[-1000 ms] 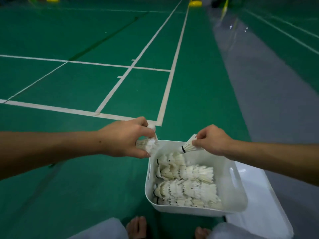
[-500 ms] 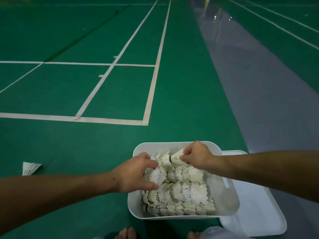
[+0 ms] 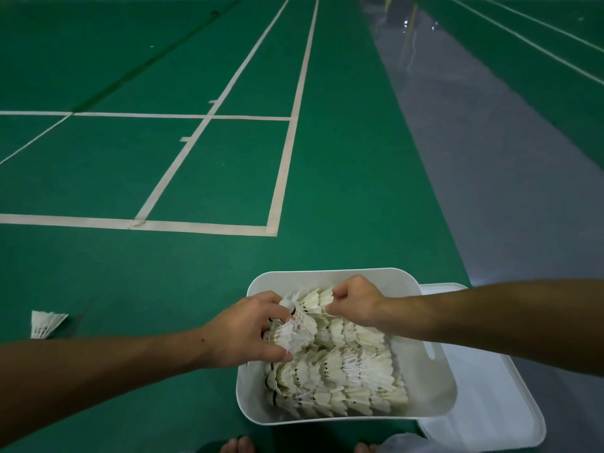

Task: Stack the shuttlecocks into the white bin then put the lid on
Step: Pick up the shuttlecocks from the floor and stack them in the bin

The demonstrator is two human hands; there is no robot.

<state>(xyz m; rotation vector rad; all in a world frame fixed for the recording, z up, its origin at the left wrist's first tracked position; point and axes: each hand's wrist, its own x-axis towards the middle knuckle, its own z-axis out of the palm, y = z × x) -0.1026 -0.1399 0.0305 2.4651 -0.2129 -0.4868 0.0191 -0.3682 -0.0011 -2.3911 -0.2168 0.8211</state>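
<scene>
The white bin point(image 3: 421, 364) stands on the green court floor in front of me, holding several rows of white shuttlecocks point(image 3: 340, 374) nested on their sides. My left hand point(image 3: 248, 331) is at the bin's left wall and grips a frayed shuttlecock point(image 3: 289, 336) over the rows. My right hand point(image 3: 354, 302) is inside the far end of the bin and pinches the feather end of a short row of shuttlecocks point(image 3: 312, 300) lying there. The white lid point(image 3: 496, 400) lies flat on the floor under the bin's right side.
One loose shuttlecock point(image 3: 45, 323) lies on the floor far to the left. My bare toes point(image 3: 237, 445) show at the bottom edge. White court lines cross the floor ahead, and a grey strip point(image 3: 490, 158) runs along the right.
Both hands have gone from above the bin's far rim down into the bin with their shuttlecocks. The view has tilted, bringing the loose shuttlecock on the left into sight.
</scene>
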